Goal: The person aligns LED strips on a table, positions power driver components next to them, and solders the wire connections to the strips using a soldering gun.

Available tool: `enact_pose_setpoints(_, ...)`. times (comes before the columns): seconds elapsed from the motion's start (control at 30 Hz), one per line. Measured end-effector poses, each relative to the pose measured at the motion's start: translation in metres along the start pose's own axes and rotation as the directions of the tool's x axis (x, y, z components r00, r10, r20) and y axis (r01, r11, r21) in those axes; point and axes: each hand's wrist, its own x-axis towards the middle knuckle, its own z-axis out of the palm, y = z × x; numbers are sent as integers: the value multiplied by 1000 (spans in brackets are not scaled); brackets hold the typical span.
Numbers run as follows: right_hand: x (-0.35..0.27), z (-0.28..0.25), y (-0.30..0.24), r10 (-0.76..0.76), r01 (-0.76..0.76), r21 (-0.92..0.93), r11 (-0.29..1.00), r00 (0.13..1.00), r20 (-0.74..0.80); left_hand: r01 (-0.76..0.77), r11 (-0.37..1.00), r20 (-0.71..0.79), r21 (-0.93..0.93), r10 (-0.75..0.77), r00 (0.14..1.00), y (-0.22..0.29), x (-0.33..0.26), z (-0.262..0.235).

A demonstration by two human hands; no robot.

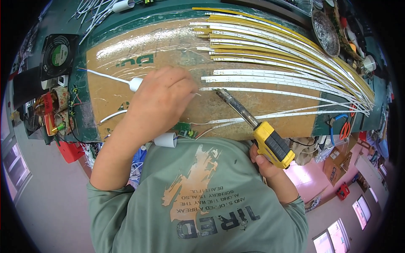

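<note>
My right hand (268,164) grips a yellow and black soldering iron (274,145) by its handle. The iron's dark tip touches or hovers just over the left end of a white LED strip (249,90). My left hand (164,92) is closed beside that end, fingers pinched together. A thin pale wire (198,94) sticks out from its fingertips; the rest is hidden by the hand. Behind the left hand a white plastic cap (135,84) with a white cable (107,76) shows partly. Near my body lie a green circuit board (184,130) and another white cap (166,140).
Many LED strips (261,40), white and yellow-backed, fan across the right of the brown board (107,55). A black fan (58,57) stands at the left. Orange-handled scissors (345,130) and blue-handled pliers (332,126) lie right; a metal bowl (325,33) sits far right.
</note>
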Motion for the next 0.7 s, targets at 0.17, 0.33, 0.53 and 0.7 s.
enact_pose_setpoints(0.17, 1, 0, -1, 18, -19, 31, 999, 999, 28, 25, 999, -27, 25, -24, 999, 4, 0, 2)
enact_pose_setpoints(0.33, 2, 0, -4, 23, -24, 40, 999, 1000, 19, 32, 998, -20, 53, -30, 999, 5, 0, 3)
enact_pose_setpoints(0.53, 0, 1, 0, 15, -16, 50, 999, 1000, 13, 40, 998, -36, 51, -38, 999, 7, 0, 6)
enact_pose_setpoints(0.7, -1, 1, 0, 1, -1, -17, 1000, 1000, 16, 61, 997, -98, 42, -56, 994, 7, -1, 13)
